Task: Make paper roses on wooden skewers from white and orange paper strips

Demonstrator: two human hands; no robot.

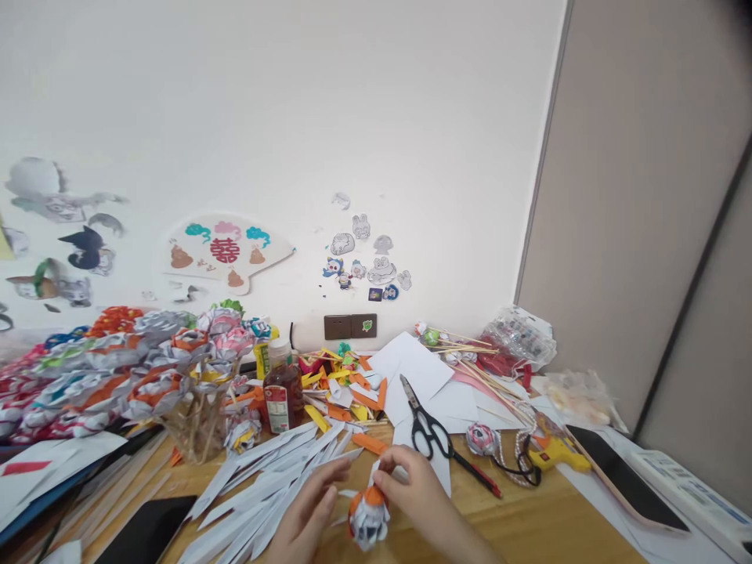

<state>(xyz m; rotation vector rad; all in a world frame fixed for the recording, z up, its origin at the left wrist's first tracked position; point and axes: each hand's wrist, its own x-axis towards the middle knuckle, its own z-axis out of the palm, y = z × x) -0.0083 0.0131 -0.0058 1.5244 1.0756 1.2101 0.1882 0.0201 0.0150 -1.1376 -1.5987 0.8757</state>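
My right hand (414, 489) pinches the upper part of an orange and white paper flower (369, 521) above the front of the table. Just to its left is my left hand (314, 505), fingers curved and thumb apart, with nothing held in it. A pale strip of paper pokes out between the flower and my left hand. White paper strips (267, 478) lie fanned out on the left of my hands. Behind my right hand rest black-handled scissors (428, 431) on white paper sheets (411, 368). A red and black pen (479, 474) lies by the scissors' handle.
Many paper flowers (146, 388) crowd the left side. A brown-liquid bottle (283, 395) stands near orange and yellow paper pieces (341, 388). Rightward are a yellow glue gun (558, 454), a pink and white paper flower (482, 439) and a phone (626, 478). A dark flat object (146, 529) lies front left.
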